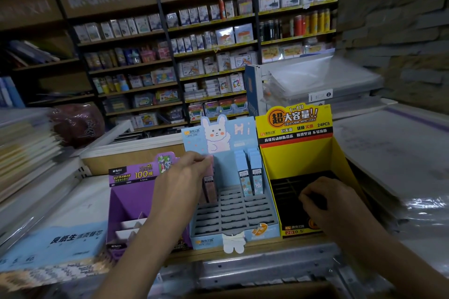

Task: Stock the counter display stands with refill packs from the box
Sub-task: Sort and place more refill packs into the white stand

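Three cardboard display stands sit side by side on the counter. The purple stand (121, 204) is on the left. In the middle, the blue rabbit stand (257, 233) has a grey slotted tray that holds a few light blue refill packs (250, 177) at its back right. My left hand (187, 175) pinches the top of a pink refill pack (210, 188) standing in the back left slots. The yellow stand (274, 165) on the right has a black grid inside. My right hand (325, 204) is down in that grid, fingers curled round a small dark pack (317, 199) that is mostly hidden.
Stacks of paper and plastic-wrapped pads (26, 153) lie to the left, and clear plastic sleeves (401, 153) are piled to the right. A blue printed pack (56, 243) lies at the front left. Stocked shelves (206, 60) fill the wall behind the counter.
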Available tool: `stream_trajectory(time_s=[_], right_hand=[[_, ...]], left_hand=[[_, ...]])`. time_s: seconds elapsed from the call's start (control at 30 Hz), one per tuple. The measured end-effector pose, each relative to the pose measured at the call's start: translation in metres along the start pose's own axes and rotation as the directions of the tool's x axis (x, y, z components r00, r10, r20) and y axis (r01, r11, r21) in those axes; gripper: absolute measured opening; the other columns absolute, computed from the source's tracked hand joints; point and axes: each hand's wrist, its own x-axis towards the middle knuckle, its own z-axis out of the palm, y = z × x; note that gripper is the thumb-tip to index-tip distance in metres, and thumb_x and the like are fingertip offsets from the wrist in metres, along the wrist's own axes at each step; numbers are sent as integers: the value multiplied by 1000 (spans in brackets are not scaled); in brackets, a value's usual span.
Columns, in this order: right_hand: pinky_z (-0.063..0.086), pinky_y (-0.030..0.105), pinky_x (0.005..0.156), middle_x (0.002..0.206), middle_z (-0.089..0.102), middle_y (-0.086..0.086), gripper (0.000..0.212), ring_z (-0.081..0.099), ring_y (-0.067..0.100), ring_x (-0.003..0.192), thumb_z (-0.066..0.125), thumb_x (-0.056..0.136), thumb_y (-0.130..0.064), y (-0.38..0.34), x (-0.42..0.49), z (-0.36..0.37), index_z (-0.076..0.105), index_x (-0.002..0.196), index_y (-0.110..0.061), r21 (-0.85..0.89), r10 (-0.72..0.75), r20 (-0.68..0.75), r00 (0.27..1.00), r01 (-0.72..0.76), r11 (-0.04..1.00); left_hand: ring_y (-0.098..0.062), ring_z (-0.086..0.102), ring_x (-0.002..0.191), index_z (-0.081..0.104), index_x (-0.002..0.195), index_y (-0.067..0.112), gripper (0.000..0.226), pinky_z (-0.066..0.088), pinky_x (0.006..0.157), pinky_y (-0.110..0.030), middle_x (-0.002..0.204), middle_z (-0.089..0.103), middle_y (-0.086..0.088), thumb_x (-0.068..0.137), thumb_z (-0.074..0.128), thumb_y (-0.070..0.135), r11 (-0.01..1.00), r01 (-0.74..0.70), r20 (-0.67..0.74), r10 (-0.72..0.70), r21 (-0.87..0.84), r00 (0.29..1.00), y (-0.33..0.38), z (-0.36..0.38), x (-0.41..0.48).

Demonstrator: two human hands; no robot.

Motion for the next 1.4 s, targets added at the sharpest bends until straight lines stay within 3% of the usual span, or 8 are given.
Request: stream_trajectory(time_s=[0.27,0.47,0.63,0.8,0.93,1.17,1.27,1.4], right_hand=[[53,21,55,80,65,-7,15,65,6,61,67,92,-14,-12,-1,-7,72,80,-20,23,48,37,998,-49,999],[51,14,61,80,68,-13,9,64,-2,75,71,89,-12,-42,-12,-19,75,86,-19,107,-48,-83,995,57,993],[47,14,62,78,68,-13,9,65,7,76,72,86,-11,-67,-38,-14,75,83,-19,228,-128,-82,988,144,963],[38,6,60,72,63,-10,11,59,8,69,72,88,-10,-68,-67,19,72,78,-15,232,-145,15,989,138,963],[41,17,57,68,60,-3,21,57,11,66,65,94,-18,-54,-88,49,66,74,-13,195,-133,147,980,103,975],[47,12,68,78,71,-12,13,65,1,78,69,89,-12,-30,-125,113,76,81,-20,271,40,340,940,-138,953],[50,10,73,82,73,-13,13,67,-3,82,71,87,-9,-17,-138,144,77,84,-21,261,109,425,899,-236,936],[46,4,72,87,73,-11,12,66,-3,83,73,85,-10,-1,-153,187,79,92,-17,181,185,501,845,-311,933]], left_hand=[[-27,69,87,66,131,17,43,58,65,-43,111,70,0,91,66,1,986,16,-101,-32,-164,994,1,-1,-6],[5,60,74,77,101,19,16,48,73,-11,83,65,20,88,74,10,913,26,-167,-103,-407,981,5,-16,-28],[-4,65,71,76,94,30,20,41,60,-5,76,69,21,84,77,13,820,154,-54,-219,-551,974,11,-15,-73],[-3,67,72,76,90,33,18,52,68,-24,78,71,16,86,77,15,698,308,129,-298,-647,946,16,7,-126],[-1,67,80,74,90,39,20,50,72,-19,82,71,18,87,75,19,628,435,247,-368,-645,897,17,28,-167],[6,67,84,70,89,36,28,53,74,-14,90,73,18,87,73,8,436,717,511,-506,-544,695,14,78,-235],[-14,71,93,71,96,24,17,59,83,-43,94,75,5,88,74,10,285,835,623,-563,-471,543,17,96,-258],[-40,73,84,70,93,14,20,60,67,-62,93,73,-16,88,62,-3,-37,910,779,-533,-413,331,24,109,-281]])
